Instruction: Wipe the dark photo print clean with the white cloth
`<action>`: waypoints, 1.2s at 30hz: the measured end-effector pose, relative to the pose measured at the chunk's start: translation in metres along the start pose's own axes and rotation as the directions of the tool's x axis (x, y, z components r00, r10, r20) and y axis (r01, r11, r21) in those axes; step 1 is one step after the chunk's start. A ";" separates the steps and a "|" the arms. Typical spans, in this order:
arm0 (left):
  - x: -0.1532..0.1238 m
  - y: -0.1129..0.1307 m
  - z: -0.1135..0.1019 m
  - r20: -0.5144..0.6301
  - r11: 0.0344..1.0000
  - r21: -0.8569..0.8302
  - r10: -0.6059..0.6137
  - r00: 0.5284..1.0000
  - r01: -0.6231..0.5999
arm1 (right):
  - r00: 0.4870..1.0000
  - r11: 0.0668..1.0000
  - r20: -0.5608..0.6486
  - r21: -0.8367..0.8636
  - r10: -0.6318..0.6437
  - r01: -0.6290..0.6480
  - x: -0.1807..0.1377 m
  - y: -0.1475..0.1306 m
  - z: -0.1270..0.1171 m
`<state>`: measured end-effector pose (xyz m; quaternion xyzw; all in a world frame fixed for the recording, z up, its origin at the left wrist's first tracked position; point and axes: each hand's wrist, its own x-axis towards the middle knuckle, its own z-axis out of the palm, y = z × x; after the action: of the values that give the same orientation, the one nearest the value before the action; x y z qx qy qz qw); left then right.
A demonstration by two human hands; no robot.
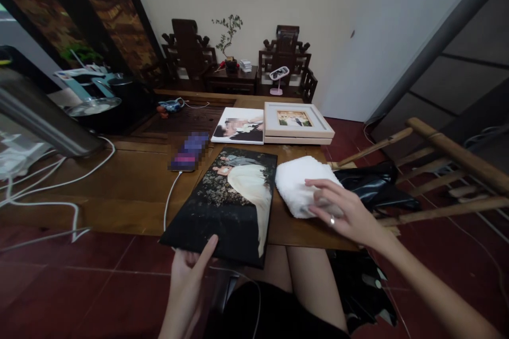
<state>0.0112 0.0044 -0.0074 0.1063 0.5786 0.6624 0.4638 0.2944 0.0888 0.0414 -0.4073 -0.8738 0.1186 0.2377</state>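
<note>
My left hand (193, 270) grips the near edge of a dark wedding photo panel (242, 212), thumb on top and the other fingers underneath. The panel shows a couple, with a long white gown, and tilts over the table's front edge. My right hand (338, 209), with a ring on one finger, is at a folded white towel (296, 177). Its fingers are apart over the towel's right side; whether the fingertips touch it I cannot tell. The towel lies on the wooden table just right of the panel.
Behind the panel lie a white photo panel (234, 126) and a stack of pale picture frames (300, 123). A phone (190, 152) on a charging cable lies to the left. White cables (75, 204) trail at far left. A wooden chair (457, 156) with a black bag stands right.
</note>
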 end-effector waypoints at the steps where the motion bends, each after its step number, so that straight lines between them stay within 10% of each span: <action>1: 0.000 -0.001 0.001 -0.002 1.000 0.002 0.022 1.000 -0.022 | 1.000 0.999 0.003 -0.034 -0.008 0.008 -0.013 0.000 0.005; 11: 0.014 -0.012 -0.007 0.028 0.994 0.070 0.079 0.997 -0.081 | 0.989 0.986 -0.136 -0.144 0.060 -0.080 -0.012 0.004 0.039; 15: 0.017 -0.011 -0.008 0.047 0.995 0.061 0.073 0.996 -0.076 | 0.905 0.960 -0.373 -0.106 0.204 -0.260 -0.019 0.025 0.026; 24: 0.022 -0.012 -0.014 0.085 0.993 0.104 0.053 0.995 -0.062 | 0.711 0.719 -0.358 -0.138 0.606 -0.682 -0.031 0.053 0.028; 36: 0.027 -0.016 -0.019 0.098 0.996 0.080 0.038 0.995 -0.046 | 0.749 0.779 -0.355 -0.084 0.559 -0.621 -0.034 0.033 0.016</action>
<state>-0.0084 0.0103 -0.0376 0.1689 0.5799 0.6418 0.4724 0.3268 0.0834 0.0034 -0.6983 -0.6576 0.0355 0.2806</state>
